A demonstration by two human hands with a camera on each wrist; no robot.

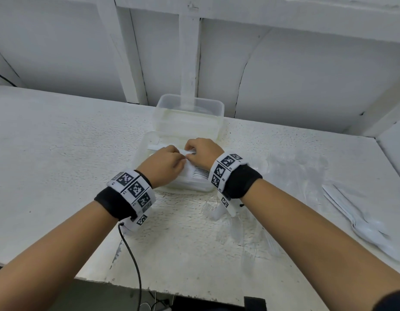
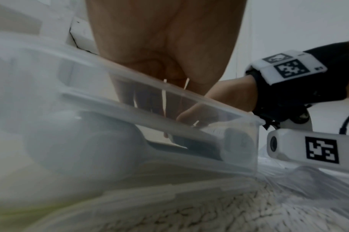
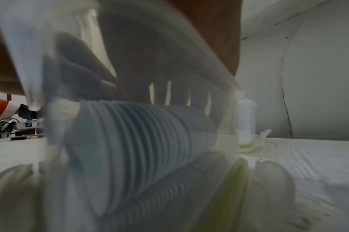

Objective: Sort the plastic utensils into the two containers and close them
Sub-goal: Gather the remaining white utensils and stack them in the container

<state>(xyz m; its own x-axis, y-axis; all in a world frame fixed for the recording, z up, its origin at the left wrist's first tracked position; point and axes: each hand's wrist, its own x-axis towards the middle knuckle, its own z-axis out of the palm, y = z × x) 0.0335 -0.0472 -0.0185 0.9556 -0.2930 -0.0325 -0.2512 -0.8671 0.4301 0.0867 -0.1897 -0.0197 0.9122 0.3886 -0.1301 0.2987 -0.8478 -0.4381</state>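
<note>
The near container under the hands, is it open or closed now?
Open. Both hands reach inside the near container onto nested white spoons; no lid covers it.

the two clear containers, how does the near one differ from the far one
The near container lies open with both hands, left and right, inside it on a stack of white utensils; the far container is untouched. The near one sits at the table's middle, the far one against the wall. Both are clear plastic boxes.
</note>
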